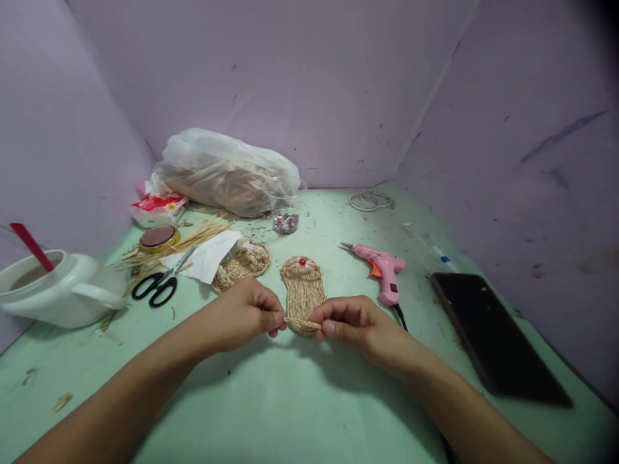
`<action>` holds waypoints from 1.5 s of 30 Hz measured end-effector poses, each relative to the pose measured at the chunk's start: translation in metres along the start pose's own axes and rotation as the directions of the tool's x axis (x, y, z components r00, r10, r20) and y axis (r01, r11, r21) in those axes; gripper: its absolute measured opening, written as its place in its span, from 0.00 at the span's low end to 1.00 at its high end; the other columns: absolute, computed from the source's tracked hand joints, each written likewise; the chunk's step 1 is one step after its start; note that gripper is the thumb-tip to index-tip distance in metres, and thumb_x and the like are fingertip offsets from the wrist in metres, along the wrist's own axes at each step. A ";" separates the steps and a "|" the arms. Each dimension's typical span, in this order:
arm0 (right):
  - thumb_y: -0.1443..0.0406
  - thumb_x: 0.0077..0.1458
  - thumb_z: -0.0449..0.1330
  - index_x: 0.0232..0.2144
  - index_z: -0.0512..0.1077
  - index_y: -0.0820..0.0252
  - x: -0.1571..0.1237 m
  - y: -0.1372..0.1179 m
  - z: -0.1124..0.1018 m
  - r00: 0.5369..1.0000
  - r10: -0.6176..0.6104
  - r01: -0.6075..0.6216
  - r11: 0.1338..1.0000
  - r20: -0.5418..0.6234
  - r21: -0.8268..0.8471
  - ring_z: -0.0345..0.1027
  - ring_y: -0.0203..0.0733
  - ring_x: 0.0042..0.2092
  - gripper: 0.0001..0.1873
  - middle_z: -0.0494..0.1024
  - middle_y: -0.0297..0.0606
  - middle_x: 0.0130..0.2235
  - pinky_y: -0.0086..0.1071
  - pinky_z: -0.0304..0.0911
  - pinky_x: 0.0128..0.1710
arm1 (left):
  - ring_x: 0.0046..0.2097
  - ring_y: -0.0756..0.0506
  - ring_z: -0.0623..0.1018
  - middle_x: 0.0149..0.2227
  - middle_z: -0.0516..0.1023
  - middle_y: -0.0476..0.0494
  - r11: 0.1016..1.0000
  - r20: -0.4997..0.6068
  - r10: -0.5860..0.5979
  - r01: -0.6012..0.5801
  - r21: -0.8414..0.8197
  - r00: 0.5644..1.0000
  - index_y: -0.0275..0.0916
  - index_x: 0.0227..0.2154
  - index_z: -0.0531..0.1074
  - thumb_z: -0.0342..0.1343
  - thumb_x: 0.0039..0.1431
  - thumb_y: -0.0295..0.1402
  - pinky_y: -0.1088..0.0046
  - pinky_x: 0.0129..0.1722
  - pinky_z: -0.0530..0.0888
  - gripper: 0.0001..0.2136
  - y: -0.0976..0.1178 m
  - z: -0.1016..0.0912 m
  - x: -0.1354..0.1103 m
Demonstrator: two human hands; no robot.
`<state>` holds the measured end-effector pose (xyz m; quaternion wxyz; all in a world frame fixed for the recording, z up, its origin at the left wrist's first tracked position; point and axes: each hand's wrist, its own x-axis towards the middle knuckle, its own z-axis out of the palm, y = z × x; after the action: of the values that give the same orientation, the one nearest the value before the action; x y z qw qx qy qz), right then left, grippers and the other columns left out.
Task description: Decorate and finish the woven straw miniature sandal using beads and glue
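A small woven straw sole (303, 291) with a red bead at its far end lies flat on the green table (271, 406). My left hand (244, 314) pinches the near end of it from the left, fingers closed. My right hand (349, 322) pinches the same near end from the right, fingers closed too. A second woven straw piece (242, 263) lies just beyond my left hand, partly under a white paper.
A pink glue gun (382, 269) lies right of the sole, with a dark phone (493, 338) further right. Black-handled scissors (158, 285), loose straw, a round tin, a white kettle-like pot (58, 290), a plastic bag of fibre (227, 174) and a bead jar (285, 218) sit left and behind.
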<state>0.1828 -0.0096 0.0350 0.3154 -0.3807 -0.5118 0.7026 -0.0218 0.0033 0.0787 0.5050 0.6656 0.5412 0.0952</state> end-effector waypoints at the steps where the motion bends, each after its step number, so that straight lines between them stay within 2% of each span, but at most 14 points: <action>1: 0.63 0.44 0.63 0.29 0.77 0.61 0.000 0.000 0.000 1.000 0.007 -0.007 1.000 0.001 0.019 0.65 0.34 0.29 0.08 0.75 0.34 0.25 0.28 0.56 0.32 | 0.21 0.53 0.59 0.15 0.65 0.53 1.000 0.004 0.000 0.000 -0.011 1.000 0.36 0.16 0.70 0.50 0.44 0.32 0.76 0.22 0.54 0.08 0.000 0.000 0.000; 4: 0.62 0.42 0.64 0.33 0.77 0.59 -0.001 -0.002 0.000 0.999 0.033 -0.031 0.996 -0.024 0.088 0.69 0.36 0.34 0.12 0.78 0.36 0.29 0.31 0.58 0.38 | 0.19 0.54 0.57 0.15 0.64 0.54 0.999 0.001 -0.008 0.008 -0.052 1.000 0.36 0.15 0.71 0.51 0.45 0.32 0.76 0.21 0.53 0.08 -0.001 -0.001 0.001; 8: 0.59 0.42 0.64 0.35 0.77 0.59 0.000 -0.003 -0.003 0.990 0.052 -0.041 0.995 -0.128 0.088 0.69 0.38 0.36 0.16 0.79 0.39 0.33 0.32 0.57 0.41 | 0.18 0.54 0.54 0.14 0.64 0.54 0.994 -0.016 -0.030 0.029 -0.106 0.999 0.36 0.15 0.71 0.53 0.44 0.32 0.76 0.19 0.50 0.08 -0.001 -0.005 0.002; 12: 0.55 0.46 0.61 0.34 0.77 0.61 0.003 0.000 -0.007 0.971 0.052 -0.049 0.999 -0.232 0.018 0.68 0.40 0.36 0.17 0.79 0.42 0.34 0.32 0.56 0.37 | 0.17 0.55 0.53 0.12 0.62 0.55 0.987 -0.017 -0.079 0.075 -0.140 0.997 0.35 0.17 0.72 0.53 0.43 0.34 0.76 0.18 0.48 0.09 0.002 -0.008 0.002; 15: 0.53 0.48 0.57 0.31 0.77 0.63 0.005 0.002 -0.008 0.973 0.046 -0.032 0.998 -0.227 0.062 0.65 0.38 0.30 0.20 0.79 0.43 0.31 0.33 0.53 0.32 | 0.16 0.56 0.53 0.14 0.66 0.52 0.980 -0.039 -0.117 0.109 -0.169 0.992 0.34 0.18 0.72 0.54 0.42 0.35 0.76 0.18 0.48 0.09 0.002 -0.008 0.003; 19: 0.58 0.45 0.60 0.30 0.77 0.64 0.005 0.001 -0.004 0.986 0.034 0.014 0.959 -0.164 0.281 0.64 0.36 0.28 0.15 0.79 0.41 0.28 0.32 0.54 0.32 | 0.17 0.56 0.54 0.19 0.71 0.49 0.966 -0.112 -0.148 0.119 -0.230 0.983 0.33 0.21 0.73 0.54 0.42 0.37 0.77 0.17 0.48 0.11 -0.001 -0.002 0.007; 21: 0.62 0.40 0.64 0.30 0.77 0.64 0.004 0.001 -0.001 0.980 0.047 0.020 0.943 -0.194 0.331 0.64 0.34 0.28 0.13 0.79 0.40 0.29 0.29 0.55 0.31 | 0.17 0.56 0.54 0.17 0.69 0.50 0.961 -0.160 -0.150 0.106 -0.255 0.976 0.33 0.19 0.72 0.53 0.42 0.37 0.77 0.17 0.48 0.11 -0.002 0.003 0.010; 24: 0.65 0.37 0.67 0.31 0.77 0.63 0.004 0.001 0.002 0.959 0.051 0.042 0.947 -0.280 0.318 0.61 0.30 0.25 0.14 0.79 0.39 0.30 0.26 0.53 0.27 | 0.16 0.56 0.53 0.15 0.65 0.52 0.963 -0.206 -0.154 0.099 -0.251 0.966 0.34 0.16 0.71 0.53 0.42 0.36 0.77 0.17 0.47 0.10 -0.001 0.012 0.013; 30: 0.60 0.35 0.69 0.28 0.78 0.64 0.007 0.003 0.002 0.908 0.077 0.084 0.930 -0.411 0.359 0.64 0.30 0.28 0.16 0.77 0.36 0.27 0.25 0.57 0.30 | 0.18 0.54 0.57 0.13 0.62 0.53 0.982 -0.154 -0.072 0.043 -0.186 0.985 0.33 0.15 0.71 0.53 0.43 0.39 0.76 0.19 0.53 0.13 0.001 0.024 0.012; 33: 0.61 0.35 0.69 0.27 0.77 0.64 0.008 0.002 0.002 0.894 0.088 0.101 0.915 -0.439 0.389 0.65 0.30 0.27 0.15 0.76 0.35 0.27 0.24 0.58 0.28 | 0.20 0.53 0.62 0.15 0.66 0.51 0.974 -0.119 -0.038 0.010 -0.227 0.992 0.33 0.17 0.70 0.55 0.41 0.39 0.76 0.22 0.58 0.12 0.000 0.027 0.013; 36: 0.62 0.36 0.69 0.26 0.75 0.65 0.008 0.002 0.002 0.901 0.097 0.103 0.900 -0.424 0.424 0.68 0.31 0.27 0.14 0.77 0.35 0.27 0.24 0.61 0.28 | 0.21 0.52 0.64 0.18 0.70 0.49 0.954 -0.140 -0.062 0.017 -0.300 0.988 0.34 0.20 0.69 0.55 0.38 0.36 0.76 0.23 0.59 0.09 -0.002 0.030 0.015; 39: 0.64 0.37 0.69 0.25 0.74 0.65 0.007 0.003 0.003 0.920 0.132 0.072 0.869 -0.369 0.489 0.70 0.33 0.25 0.12 0.77 0.36 0.23 0.25 0.65 0.27 | 0.20 0.53 0.62 0.16 0.66 0.52 0.949 -0.108 -0.052 0.015 -0.316 0.993 0.35 0.18 0.67 0.55 0.37 0.34 0.77 0.21 0.57 0.07 -0.004 0.030 0.015; 42: 0.69 0.41 0.66 0.22 0.72 0.66 0.005 0.003 0.004 0.951 0.217 -0.034 0.780 -0.218 0.625 0.71 0.34 0.22 0.06 0.77 0.37 0.20 0.27 0.68 0.27 | 0.19 0.54 0.59 0.15 0.61 0.54 0.947 -0.042 0.016 -0.029 -0.320 0.999 0.35 0.17 0.66 0.55 0.38 0.33 0.77 0.20 0.55 0.07 -0.004 0.028 0.012; 45: 0.75 0.43 0.61 0.21 0.71 0.68 0.003 0.004 0.005 0.963 0.266 -0.150 0.658 -0.041 0.738 0.72 0.35 0.22 0.02 0.76 0.38 0.19 0.29 0.71 0.28 | 0.20 0.54 0.59 0.16 0.62 0.53 0.938 0.067 0.105 -0.077 -0.338 0.992 0.34 0.17 0.66 0.56 0.40 0.34 0.77 0.21 0.56 0.08 -0.005 0.025 0.011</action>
<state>0.1772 -0.0107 0.0320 0.3943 -0.3302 -0.1183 0.8494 -0.0040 -0.0023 0.0582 0.6282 0.5978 0.4640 0.1810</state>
